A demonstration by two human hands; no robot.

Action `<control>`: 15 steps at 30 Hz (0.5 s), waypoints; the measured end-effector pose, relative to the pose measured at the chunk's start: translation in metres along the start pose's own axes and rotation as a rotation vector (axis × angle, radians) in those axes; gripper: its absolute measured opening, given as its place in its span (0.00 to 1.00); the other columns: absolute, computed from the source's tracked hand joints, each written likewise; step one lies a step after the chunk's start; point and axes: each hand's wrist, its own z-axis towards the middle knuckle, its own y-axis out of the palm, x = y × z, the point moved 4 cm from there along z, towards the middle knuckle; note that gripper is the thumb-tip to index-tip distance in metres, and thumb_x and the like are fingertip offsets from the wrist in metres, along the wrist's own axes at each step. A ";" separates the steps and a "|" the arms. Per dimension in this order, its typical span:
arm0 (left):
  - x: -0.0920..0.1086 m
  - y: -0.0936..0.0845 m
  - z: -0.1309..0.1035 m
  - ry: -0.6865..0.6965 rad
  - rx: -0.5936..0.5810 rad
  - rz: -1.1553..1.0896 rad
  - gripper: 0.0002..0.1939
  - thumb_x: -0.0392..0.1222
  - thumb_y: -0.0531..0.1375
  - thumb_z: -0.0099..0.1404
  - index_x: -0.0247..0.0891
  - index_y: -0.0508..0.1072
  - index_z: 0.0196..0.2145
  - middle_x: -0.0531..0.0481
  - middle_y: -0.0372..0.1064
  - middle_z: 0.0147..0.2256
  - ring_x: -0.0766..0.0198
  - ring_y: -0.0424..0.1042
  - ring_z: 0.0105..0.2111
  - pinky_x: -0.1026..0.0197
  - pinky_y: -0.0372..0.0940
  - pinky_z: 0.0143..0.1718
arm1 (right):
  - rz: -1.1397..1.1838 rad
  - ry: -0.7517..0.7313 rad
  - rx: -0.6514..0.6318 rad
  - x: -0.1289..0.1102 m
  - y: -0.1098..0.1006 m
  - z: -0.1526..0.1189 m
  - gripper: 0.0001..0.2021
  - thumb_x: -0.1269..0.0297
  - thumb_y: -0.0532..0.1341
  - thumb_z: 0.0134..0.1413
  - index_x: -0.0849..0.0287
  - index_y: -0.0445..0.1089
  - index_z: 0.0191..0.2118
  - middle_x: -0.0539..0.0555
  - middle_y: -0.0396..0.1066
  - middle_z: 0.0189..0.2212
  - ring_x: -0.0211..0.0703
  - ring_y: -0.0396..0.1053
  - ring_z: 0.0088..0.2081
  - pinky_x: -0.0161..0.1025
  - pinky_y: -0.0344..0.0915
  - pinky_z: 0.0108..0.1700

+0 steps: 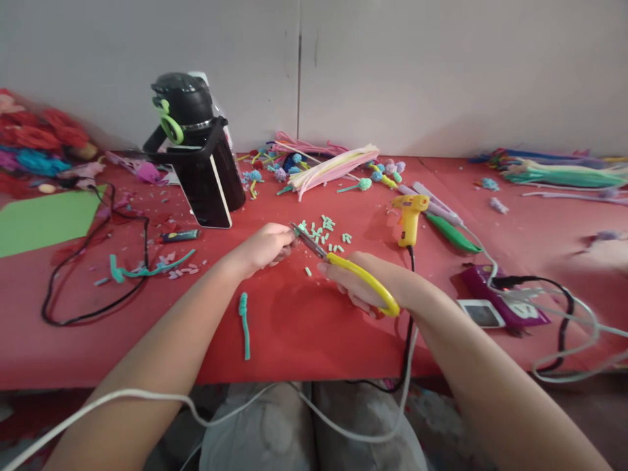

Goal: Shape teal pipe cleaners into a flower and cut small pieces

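Note:
My right hand [354,288] grips a pair of scissors with yellow handles [366,273], their metal blades pointing up and left. The blade tips meet the fingertips of my left hand [272,245], which pinches a short end of mint-green pipe cleaner [298,231]; most of it is hidden by the fingers. Just beyond the blades, several short cut mint-green pieces [328,224] lie scattered on the red table cover [304,340]. A teal pipe cleaner with a thick curled top [245,327] lies below my left hand.
A yellow glue gun [409,216] stands to the right, its cord running down to the table edge. A black bottle [189,111] and a phone [201,190] stand at back left. Bundled pipe cleaners [338,169] lie behind. A white cable [353,435] crosses my lap.

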 end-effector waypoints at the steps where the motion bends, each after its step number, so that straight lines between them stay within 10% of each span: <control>1: -0.001 0.000 0.001 -0.003 -0.002 -0.008 0.15 0.38 0.51 0.72 0.36 0.62 0.26 0.59 0.46 0.18 0.74 0.43 0.15 0.67 0.39 0.18 | 0.015 0.001 -0.042 0.000 0.001 0.000 0.14 0.60 0.54 0.64 0.57 0.61 0.27 0.47 0.62 0.13 0.36 0.62 0.16 0.34 0.51 0.22; 15: -0.003 -0.001 0.004 -0.026 -0.031 -0.120 0.16 0.36 0.51 0.72 0.35 0.63 0.25 0.59 0.45 0.18 0.75 0.42 0.15 0.69 0.38 0.17 | 0.084 -0.045 0.120 -0.003 0.002 0.003 0.17 0.63 0.55 0.65 0.57 0.61 0.23 0.46 0.58 0.11 0.33 0.57 0.14 0.35 0.50 0.22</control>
